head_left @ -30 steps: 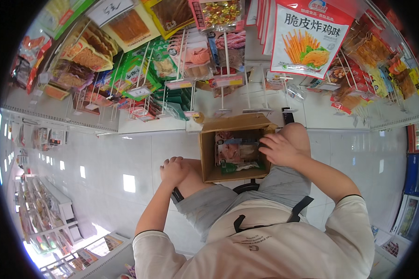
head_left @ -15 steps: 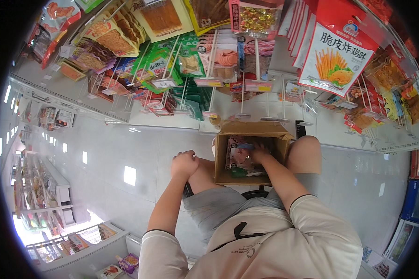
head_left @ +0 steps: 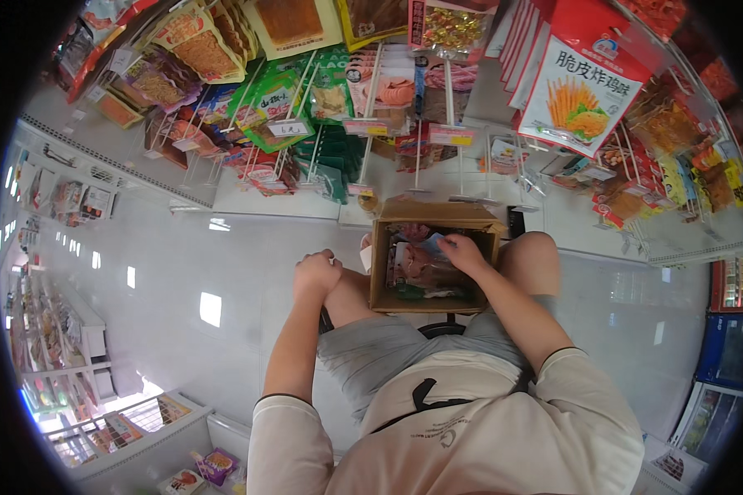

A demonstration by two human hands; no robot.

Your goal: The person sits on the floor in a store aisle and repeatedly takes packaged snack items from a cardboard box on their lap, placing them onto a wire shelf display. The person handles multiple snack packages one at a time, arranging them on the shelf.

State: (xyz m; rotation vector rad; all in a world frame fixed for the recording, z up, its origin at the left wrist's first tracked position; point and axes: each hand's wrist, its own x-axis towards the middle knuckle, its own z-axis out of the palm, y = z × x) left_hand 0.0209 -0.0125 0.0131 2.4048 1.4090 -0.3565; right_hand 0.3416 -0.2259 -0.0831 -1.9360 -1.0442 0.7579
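Observation:
Between my legs is an open cardboard box (head_left: 378, 278) with packets inside: pink-and-brown packs (head_left: 421, 266) and a green one (head_left: 433, 292). My right hand (head_left: 462, 254) is inside its upper right part, fingers closed on a pale blue-edged packet (head_left: 433, 244); how far that packet extends is unclear. My left hand (head_left: 319, 272) rests on my left knee, fingers curled, with nothing visible in them.
Ahead, a white shelf (head_left: 281, 206) has hooks of hanging snack bags (head_left: 578, 91). A low shelf unit (head_left: 91, 338) stands at left, another display (head_left: 140, 421) at lower left, blue chilled cabinets (head_left: 726, 346) at right. The tiled floor (head_left: 165, 280) surrounds my legs.
My right hand has moved from the box's right edge down among the packets and now grips the blue-edged one, slightly lifted. My left hand stays on the knee. The view has shifted slightly.

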